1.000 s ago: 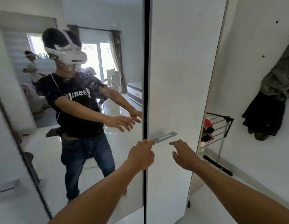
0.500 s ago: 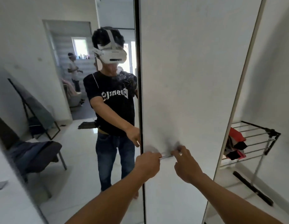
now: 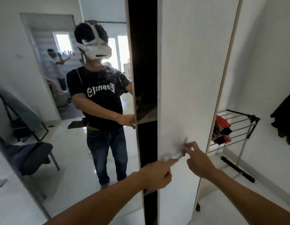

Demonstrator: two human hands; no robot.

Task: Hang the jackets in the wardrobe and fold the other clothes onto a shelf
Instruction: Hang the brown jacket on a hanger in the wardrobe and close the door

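The wardrobe has a mirrored left door (image 3: 108,184) and a plain white right door (image 3: 191,65). A dark gap (image 3: 145,62) shows between them, with a shelf edge dimly visible inside. My left hand (image 3: 154,175) is closed at the mirrored door's inner edge, its index finger stretched toward the slim metal handle (image 3: 180,157) on the white door. My right hand (image 3: 198,161) pinches that handle from the right. A dark jacket (image 3: 284,117) hangs on the wall at the far right. Dark clothes lie over a chair (image 3: 32,154), seen only as a reflection.
A metal drying rack (image 3: 243,125) with red and black garments stands right of the wardrobe. A black bar (image 3: 237,169) lies on the white floor beneath it. The mirror reflects me and another person in a doorway behind.
My hands reached the handle and closed on it. The two doors have parted, opening a dark gap between them, and the mirrored door has swung left.
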